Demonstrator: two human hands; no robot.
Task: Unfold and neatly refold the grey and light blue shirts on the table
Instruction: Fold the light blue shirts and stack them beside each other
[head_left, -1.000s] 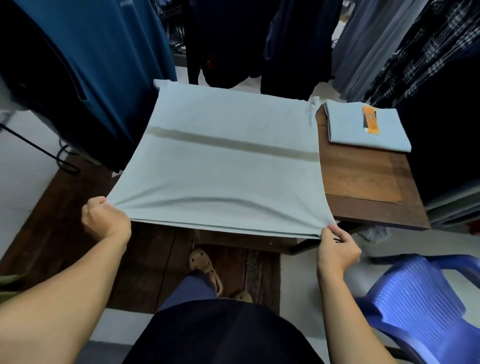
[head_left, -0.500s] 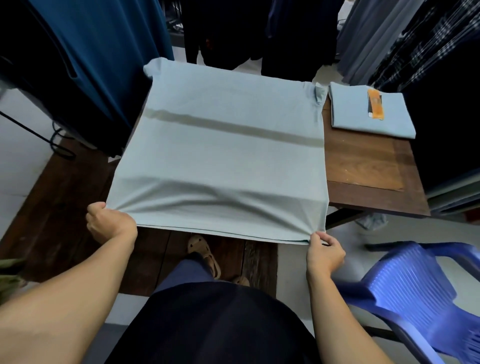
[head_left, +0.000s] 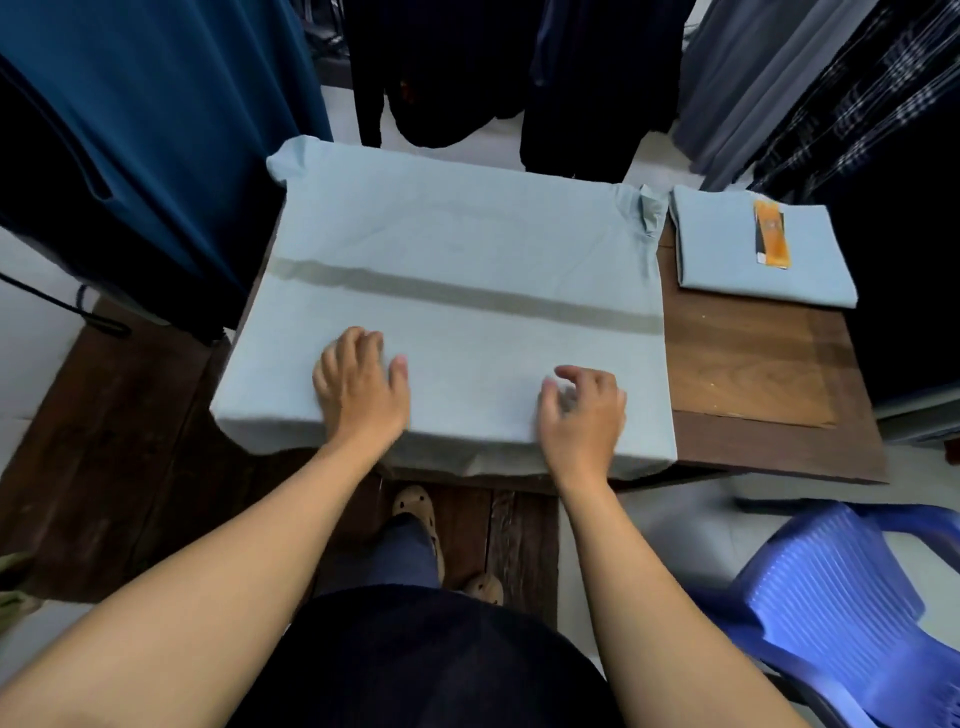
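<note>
A light blue shirt (head_left: 467, 244) lies spread flat over the left part of the wooden table (head_left: 748, 364), its near hem hanging over the front edge. A darker band runs across its middle. My left hand (head_left: 358, 387) rests palm down on the cloth near the front edge, fingers spread. My right hand (head_left: 582, 410) lies on the cloth to the right of it, fingers loosely bent and blurred. A second light blue shirt (head_left: 727, 254), folded into a rectangle, sits at the table's far right corner with an orange tag (head_left: 771, 234) on top.
Dark and teal garments (head_left: 130, 130) hang close around the table's left, back and right sides. A blue plastic chair (head_left: 831, 597) stands at the lower right. My feet stand on the wooden floor under the table's front edge.
Both hands let go of the shirt's near corners and moved inward onto its top. The hem, held up and taut before, now lies down over the table's front edge.
</note>
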